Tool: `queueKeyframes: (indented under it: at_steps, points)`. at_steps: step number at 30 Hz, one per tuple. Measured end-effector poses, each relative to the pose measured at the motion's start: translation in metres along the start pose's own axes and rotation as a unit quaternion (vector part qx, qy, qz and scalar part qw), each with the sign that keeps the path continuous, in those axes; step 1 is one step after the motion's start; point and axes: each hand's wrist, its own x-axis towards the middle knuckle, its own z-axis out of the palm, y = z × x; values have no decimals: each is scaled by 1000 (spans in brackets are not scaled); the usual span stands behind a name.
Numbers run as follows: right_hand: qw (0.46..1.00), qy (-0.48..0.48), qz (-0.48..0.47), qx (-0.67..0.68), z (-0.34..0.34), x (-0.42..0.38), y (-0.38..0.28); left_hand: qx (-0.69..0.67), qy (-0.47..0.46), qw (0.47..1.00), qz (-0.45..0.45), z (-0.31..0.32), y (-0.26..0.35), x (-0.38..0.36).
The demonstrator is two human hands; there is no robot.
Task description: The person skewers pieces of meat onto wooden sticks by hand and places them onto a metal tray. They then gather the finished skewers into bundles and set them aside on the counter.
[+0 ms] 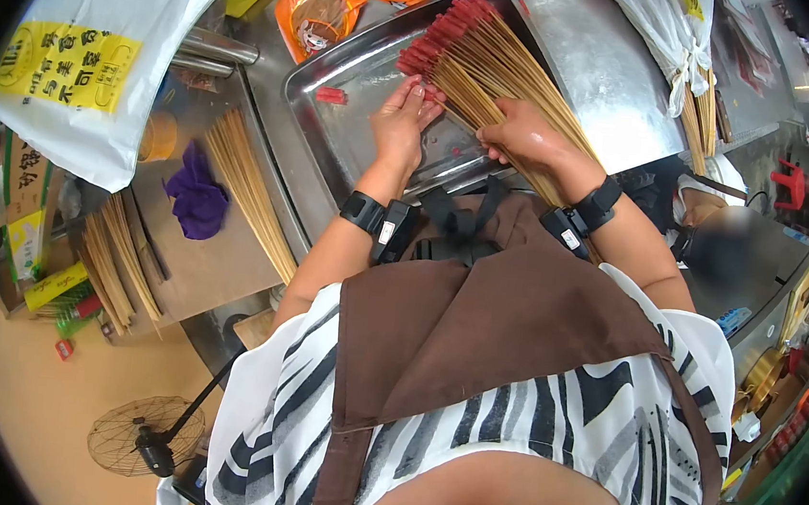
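Note:
A metal tray point(310, 138) lies in front of me. A large fan of bamboo skewers point(498, 59), tipped with red meat pieces point(458, 26), rests across its right side. My left hand point(405, 118) is closed at the meat end, its fingertips pinching a meat-tipped skewer. Lower on the sticks, my right hand point(527, 138) is closed around skewer shafts; how many it grips is hidden. One loose meat skewer piece point(331, 96) lies at the tray's left, apart from both hands. A small red scrap point(456, 151) sits near the tray's front.
An orange plastic bag point(324, 19) stands behind the tray. Loose skewers point(246, 195) and a purple cloth point(196, 198) lie on the left surface. White bags point(650, 33) with skewers are at the right. A person point(707, 202) is beyond my right arm. A fan point(152, 442) stands lower left.

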Motion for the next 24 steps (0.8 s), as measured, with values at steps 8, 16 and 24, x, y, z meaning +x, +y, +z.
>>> queueKeyframes:
  at_steps: [8, 16, 24]
  points:
    - [998, 12, 26, -51, 1, -10, -10, -1, 8, 1000, -6, -5, -6, -5]
    - [952, 41, -137, -269, 5, 1, 5, 37, 33, 998, -43, -11, -3, 0]
    - [989, -148, -14, -13, -2, -10, 0, 147, 1, 989, -4, -23, -10, 14]
